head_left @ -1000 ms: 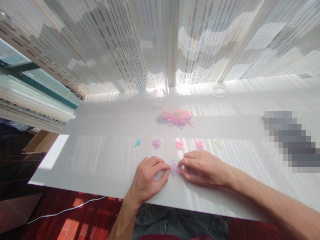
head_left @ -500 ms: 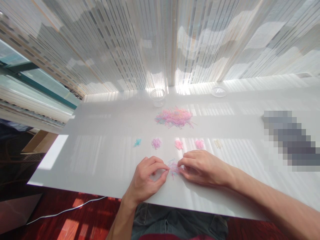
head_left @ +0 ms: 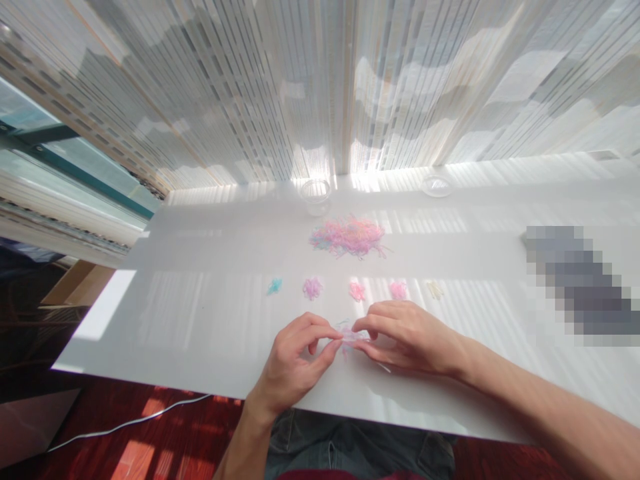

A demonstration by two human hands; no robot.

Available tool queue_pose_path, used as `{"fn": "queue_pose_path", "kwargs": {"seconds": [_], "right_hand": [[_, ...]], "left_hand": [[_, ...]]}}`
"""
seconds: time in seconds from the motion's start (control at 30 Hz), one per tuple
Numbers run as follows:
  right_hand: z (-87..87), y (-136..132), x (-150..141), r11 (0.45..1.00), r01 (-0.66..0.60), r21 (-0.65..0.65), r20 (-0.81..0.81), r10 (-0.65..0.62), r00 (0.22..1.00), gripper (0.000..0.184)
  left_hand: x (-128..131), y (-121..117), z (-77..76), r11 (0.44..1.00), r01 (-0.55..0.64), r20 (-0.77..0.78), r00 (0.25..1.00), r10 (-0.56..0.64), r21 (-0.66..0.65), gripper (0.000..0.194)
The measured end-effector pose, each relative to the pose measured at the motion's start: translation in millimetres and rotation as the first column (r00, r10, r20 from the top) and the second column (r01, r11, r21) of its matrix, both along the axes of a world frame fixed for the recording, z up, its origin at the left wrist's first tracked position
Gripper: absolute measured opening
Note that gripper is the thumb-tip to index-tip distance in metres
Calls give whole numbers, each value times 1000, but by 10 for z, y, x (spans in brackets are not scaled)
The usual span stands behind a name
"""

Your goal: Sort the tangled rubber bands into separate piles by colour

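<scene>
A small loose pile of pink, lilac and blue rubber bands [head_left: 346, 333] lies on the white table between my two hands. My left hand [head_left: 299, 357] reaches its left side with thumb and forefinger pinched on a thin band whose colour is hard to make out. From the right, my right hand [head_left: 403, 337] touches the same pile, thumb and forefinger a little apart. Beyond the hands is a row of small sorted heaps: teal bands [head_left: 275, 286], lilac bands [head_left: 313, 288], coral-pink bands [head_left: 357, 290], pink bands [head_left: 398, 289] and pale yellow bands [head_left: 435, 289].
A large mixed heap of bands [head_left: 349, 235] lies farther back. Behind it stands a clear round tub [head_left: 316, 193], with a clear lid [head_left: 437, 186] to its right. A blurred-out dark object [head_left: 580, 280] lies at right. Striped curtains [head_left: 320, 87] hang along the table's back edge.
My right thumb and forefinger have parted slightly over the small pile. My left hand has shifted slightly right, still pinched. The sorted heaps are unchanged.
</scene>
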State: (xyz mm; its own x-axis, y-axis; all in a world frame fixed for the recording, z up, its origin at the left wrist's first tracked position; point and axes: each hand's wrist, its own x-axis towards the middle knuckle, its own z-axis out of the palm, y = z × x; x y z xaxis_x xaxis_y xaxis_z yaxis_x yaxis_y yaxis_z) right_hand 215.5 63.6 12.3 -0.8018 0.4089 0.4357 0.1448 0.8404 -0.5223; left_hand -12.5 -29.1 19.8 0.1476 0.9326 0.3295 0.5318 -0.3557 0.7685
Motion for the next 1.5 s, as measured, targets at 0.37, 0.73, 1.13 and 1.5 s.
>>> {"fn": "queue_pose_path", "kwargs": {"seconds": [0.37,0.73,1.13,1.5], "right_hand": [[16,-11,-5,999,37,37,1,-37,999,18],[9,-12,-25,998,29,60,-38,-26,999,16],[11,-13,-21,998,9,59,-22,-8,1000,19],[-11,-17,-22,997,30,67,-33,-27,999,15]], "left_hand": [[28,38,-70,999,-42,45,998,41,14,8],[26,33,-84,1000,-16,40,999,15,26,9],[38,45,-121,998,15,9,1000,-16,66,14],[20,36,-149,998,16,19,1000,-18,57,13]]}}
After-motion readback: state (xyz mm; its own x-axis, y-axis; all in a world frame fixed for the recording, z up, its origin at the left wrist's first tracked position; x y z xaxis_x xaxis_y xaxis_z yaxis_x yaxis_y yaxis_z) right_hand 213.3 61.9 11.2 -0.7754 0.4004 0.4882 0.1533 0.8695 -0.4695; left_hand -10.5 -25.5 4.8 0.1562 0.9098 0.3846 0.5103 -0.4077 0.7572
